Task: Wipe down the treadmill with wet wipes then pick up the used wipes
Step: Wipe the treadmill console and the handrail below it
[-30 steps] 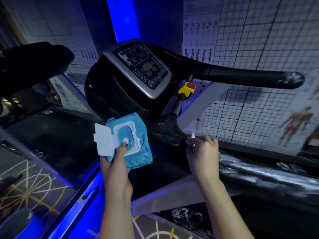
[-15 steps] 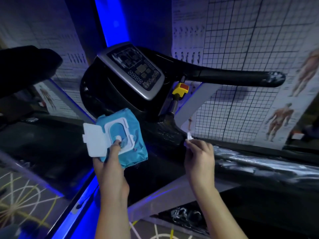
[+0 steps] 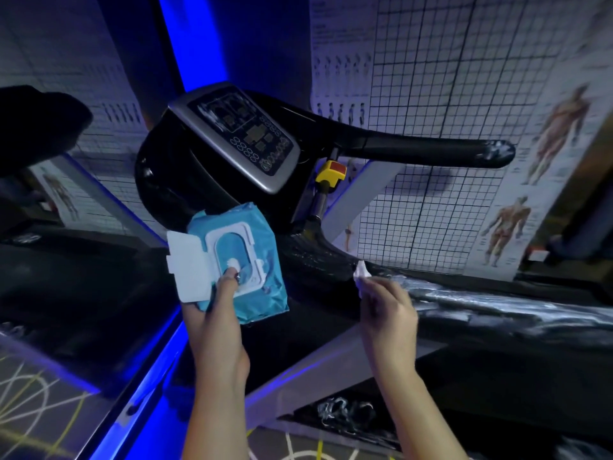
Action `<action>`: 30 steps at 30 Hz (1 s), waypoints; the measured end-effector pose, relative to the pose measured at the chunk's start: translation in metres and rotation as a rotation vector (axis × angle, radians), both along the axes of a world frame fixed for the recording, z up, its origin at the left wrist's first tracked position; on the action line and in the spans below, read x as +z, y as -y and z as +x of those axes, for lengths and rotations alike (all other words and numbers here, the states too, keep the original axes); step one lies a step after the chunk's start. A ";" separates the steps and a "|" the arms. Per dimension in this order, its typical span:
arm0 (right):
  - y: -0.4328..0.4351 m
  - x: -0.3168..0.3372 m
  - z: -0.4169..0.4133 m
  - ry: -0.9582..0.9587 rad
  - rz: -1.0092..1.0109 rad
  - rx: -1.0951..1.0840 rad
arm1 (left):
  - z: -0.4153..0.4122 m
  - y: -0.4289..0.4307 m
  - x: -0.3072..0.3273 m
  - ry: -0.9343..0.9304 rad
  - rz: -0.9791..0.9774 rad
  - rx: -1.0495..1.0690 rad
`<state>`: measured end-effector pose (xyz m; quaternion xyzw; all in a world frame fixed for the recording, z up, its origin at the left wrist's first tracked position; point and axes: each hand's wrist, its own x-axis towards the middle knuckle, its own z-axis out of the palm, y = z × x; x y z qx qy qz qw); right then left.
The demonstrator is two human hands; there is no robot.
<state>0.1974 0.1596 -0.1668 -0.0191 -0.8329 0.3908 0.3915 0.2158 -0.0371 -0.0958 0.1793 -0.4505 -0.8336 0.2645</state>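
My left hand (image 3: 215,323) holds a blue wet wipes pack (image 3: 247,260) from below, its white lid flipped open to the left and my thumb resting on the opening, where a bit of white wipe shows. My right hand (image 3: 386,307) pinches a small white wipe (image 3: 361,270) whose tip sticks up above the fingers. Just beyond both hands stands the black treadmill with its grey console (image 3: 238,134), a yellow and red safety key (image 3: 331,172) and a black handlebar (image 3: 431,151) reaching right.
A glossy black rail (image 3: 497,307) runs right under my right hand. Gridded wall charts with anatomy figures (image 3: 510,227) hang behind. A dark padded shape (image 3: 36,124) juts in at the upper left. Blue light strips edge the floor (image 3: 159,393).
The view has shifted slightly, so the treadmill sits further left in the frame. Both hands keep their hold; the right hand with the wipe stays near the rail.
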 end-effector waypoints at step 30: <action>-0.078 0.052 -0.036 0.214 -0.230 0.095 | -0.012 -0.027 -0.006 0.026 -0.009 0.150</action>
